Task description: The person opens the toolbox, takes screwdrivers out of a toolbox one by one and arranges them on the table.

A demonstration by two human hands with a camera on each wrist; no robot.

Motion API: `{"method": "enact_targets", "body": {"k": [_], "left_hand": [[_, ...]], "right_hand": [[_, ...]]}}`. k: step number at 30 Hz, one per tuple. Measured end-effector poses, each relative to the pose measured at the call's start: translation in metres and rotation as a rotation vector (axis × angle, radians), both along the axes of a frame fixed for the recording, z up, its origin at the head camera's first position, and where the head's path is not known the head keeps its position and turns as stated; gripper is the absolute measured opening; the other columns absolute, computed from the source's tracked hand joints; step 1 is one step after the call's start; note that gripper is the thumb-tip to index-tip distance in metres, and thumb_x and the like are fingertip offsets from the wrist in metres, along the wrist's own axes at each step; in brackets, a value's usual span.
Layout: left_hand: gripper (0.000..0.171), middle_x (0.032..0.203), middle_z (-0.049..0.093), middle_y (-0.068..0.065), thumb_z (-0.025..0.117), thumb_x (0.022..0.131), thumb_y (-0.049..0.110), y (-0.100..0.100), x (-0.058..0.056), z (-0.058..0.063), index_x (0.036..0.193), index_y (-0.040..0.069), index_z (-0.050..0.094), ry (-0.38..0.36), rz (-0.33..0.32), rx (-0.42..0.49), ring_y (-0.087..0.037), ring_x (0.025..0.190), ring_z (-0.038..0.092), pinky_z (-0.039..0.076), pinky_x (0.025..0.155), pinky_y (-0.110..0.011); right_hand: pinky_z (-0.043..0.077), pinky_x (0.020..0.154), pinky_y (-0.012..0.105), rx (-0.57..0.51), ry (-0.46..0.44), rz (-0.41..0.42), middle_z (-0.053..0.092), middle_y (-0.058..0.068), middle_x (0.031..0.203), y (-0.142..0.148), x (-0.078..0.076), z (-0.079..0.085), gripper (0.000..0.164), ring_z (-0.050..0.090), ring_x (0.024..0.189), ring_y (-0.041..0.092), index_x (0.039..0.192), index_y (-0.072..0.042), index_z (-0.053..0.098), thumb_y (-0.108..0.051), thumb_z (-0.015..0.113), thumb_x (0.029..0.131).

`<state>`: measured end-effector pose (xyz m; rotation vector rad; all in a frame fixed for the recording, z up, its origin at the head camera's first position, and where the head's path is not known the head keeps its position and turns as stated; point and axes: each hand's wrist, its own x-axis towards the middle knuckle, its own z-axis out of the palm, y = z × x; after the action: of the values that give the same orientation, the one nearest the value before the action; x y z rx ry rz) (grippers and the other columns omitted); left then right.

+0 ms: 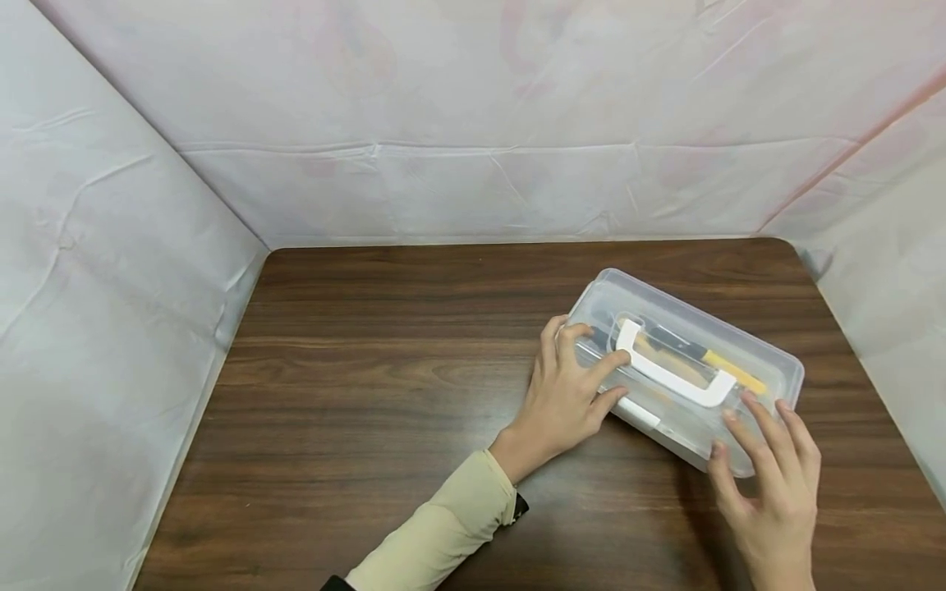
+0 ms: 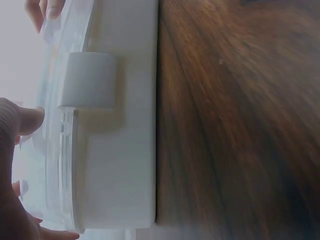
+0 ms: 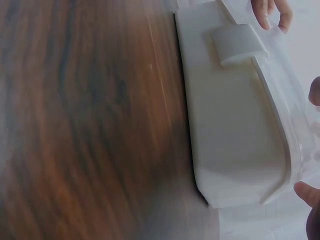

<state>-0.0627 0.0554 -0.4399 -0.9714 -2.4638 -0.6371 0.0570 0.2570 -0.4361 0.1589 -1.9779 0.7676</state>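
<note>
A clear-lidded plastic case [image 1: 739, 332] lies at an angle on the right part of the table, its lid down. Its white carry handle [image 1: 674, 382] lies flat on top, and a white latch [image 1: 639, 413] sits on the front side. Through the lid show a tool with a yellow end [image 1: 735, 372] and dark parts. My left hand [image 1: 563, 398] rests spread over the case's left end, fingertips on the lid and thumb near the latch. Over the right end, my right hand [image 1: 776, 476] has its fingers spread, fingertips at the lid's edge and corner.
The brown wood-grain table [image 1: 355, 386] extends to the left of the case. Pale sheeting [image 1: 458, 107] hangs behind the table's back edge and along both sides. A light sleeve [image 1: 443, 525] covers the left forearm.
</note>
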Motion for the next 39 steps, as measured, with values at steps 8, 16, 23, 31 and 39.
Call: {"method": "enact_targets", "body": {"k": [8, 16, 23, 31, 39], "left_hand": [[0.033, 0.132, 0.040, -0.005, 0.069, 0.097, 0.051, -0.016, 0.007, 0.000, 0.126, 0.036, 0.065, -0.018, 0.051, -0.002, -0.042, 0.140, 0.030, 0.048, 0.102, -0.048], [0.033, 0.129, 0.041, -0.007, 0.072, 0.095, 0.047, -0.034, 0.016, 0.004, 0.125, 0.034, 0.065, -0.043, 0.082, 0.016, -0.045, 0.141, 0.029, 0.049, 0.103, -0.053], [0.032, 0.126, 0.043, -0.009, 0.074, 0.095, 0.042, -0.049, 0.021, 0.004, 0.123, 0.032, 0.066, -0.011, 0.109, 0.021, -0.046, 0.139, 0.030, 0.043, 0.112, -0.055], [0.028, 0.122, 0.044, -0.011, 0.076, 0.094, 0.037, -0.062, 0.026, 0.005, 0.119, 0.028, 0.068, 0.018, 0.118, 0.057, -0.045, 0.138, 0.032, 0.040, 0.115, -0.056], [0.029, 0.119, 0.045, -0.013, 0.078, 0.093, 0.034, -0.074, 0.033, 0.005, 0.118, 0.024, 0.067, 0.044, 0.114, 0.086, -0.046, 0.137, 0.034, 0.039, 0.116, -0.058]], "right_hand": [[0.033, 0.124, 0.045, 0.036, -0.042, 0.032, 0.070, 0.026, 0.129, -0.002, -0.003, -0.003, 0.043, 0.051, 0.135, 0.050, 0.109, 0.007, 0.075, -0.034, 0.063, 0.102], [0.033, 0.125, 0.044, 0.064, -0.056, 0.072, 0.069, 0.028, 0.130, -0.009, -0.010, -0.002, 0.042, 0.049, 0.134, 0.054, 0.109, 0.007, 0.075, -0.033, 0.061, 0.104], [0.031, 0.125, 0.044, 0.084, -0.072, 0.088, 0.067, 0.033, 0.127, -0.018, -0.019, 0.003, 0.041, 0.049, 0.137, 0.049, 0.109, 0.006, 0.075, -0.032, 0.059, 0.105], [0.032, 0.122, 0.043, 0.125, -0.083, 0.100, 0.066, 0.033, 0.128, -0.021, -0.030, 0.001, 0.039, 0.051, 0.135, 0.046, 0.111, 0.004, 0.075, -0.030, 0.057, 0.107], [0.032, 0.124, 0.045, 0.156, -0.128, 0.136, 0.064, 0.032, 0.134, -0.024, -0.034, -0.003, 0.039, 0.050, 0.136, 0.050, 0.118, 0.002, 0.074, -0.030, 0.055, 0.109]]}}
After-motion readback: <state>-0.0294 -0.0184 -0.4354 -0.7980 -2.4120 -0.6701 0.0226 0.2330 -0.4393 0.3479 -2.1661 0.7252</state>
